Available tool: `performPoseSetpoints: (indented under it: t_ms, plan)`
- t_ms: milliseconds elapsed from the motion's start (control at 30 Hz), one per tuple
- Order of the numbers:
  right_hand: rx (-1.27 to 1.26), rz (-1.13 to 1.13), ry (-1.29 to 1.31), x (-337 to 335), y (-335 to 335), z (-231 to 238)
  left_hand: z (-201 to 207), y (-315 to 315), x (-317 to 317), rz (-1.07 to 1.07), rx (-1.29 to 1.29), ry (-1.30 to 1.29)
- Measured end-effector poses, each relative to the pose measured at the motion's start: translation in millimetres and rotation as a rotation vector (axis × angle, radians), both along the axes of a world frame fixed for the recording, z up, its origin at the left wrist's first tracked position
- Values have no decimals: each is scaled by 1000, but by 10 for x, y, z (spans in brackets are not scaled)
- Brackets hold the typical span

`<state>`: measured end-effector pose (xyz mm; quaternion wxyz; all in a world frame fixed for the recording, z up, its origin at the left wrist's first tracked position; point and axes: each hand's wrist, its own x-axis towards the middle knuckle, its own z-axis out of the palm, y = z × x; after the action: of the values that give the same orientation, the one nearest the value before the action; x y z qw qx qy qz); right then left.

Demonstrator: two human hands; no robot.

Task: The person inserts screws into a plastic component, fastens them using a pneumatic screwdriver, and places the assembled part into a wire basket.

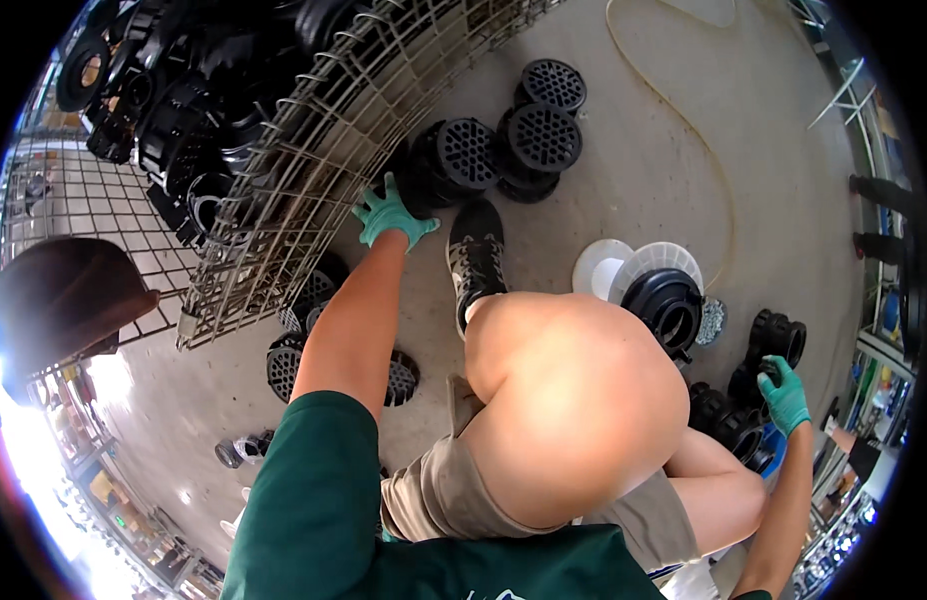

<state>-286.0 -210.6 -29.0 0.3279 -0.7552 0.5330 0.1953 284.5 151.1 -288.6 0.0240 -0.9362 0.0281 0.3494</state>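
My left hand (391,217), in a green glove, reaches forward with its fingers spread, beside the wire mesh cage (313,150). Just past its fingertips stand stacks of round black plastic drain grates (469,153), several with perforated tops. Nothing shows in its palm. Out to the right, my right hand (786,398), also gloved, has its fingers curled around something small and dark that I cannot make out. Close beside it are black ring-shaped plastic fittings (778,340). A larger black ring fitting (663,305) leans by white round lids (603,268) near my knee.
Many black plastic parts (198,100) fill the cage at the upper left. More grates (284,368) lie on the floor below my left arm. A pale hose (698,130) curves over the floor. Shelving lines both sides, and another person's legs (880,245) show at the far right.
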Motion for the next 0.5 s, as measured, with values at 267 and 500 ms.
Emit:
performPoseSetpoints:
  t_ms: [267,500]
  plan:
    - [-1,-42,-84,147,127,-63,241,323,-307,-176,-10,63]
    - [4,115,-146,326,213,39,978,844,-371,218,-804,372]
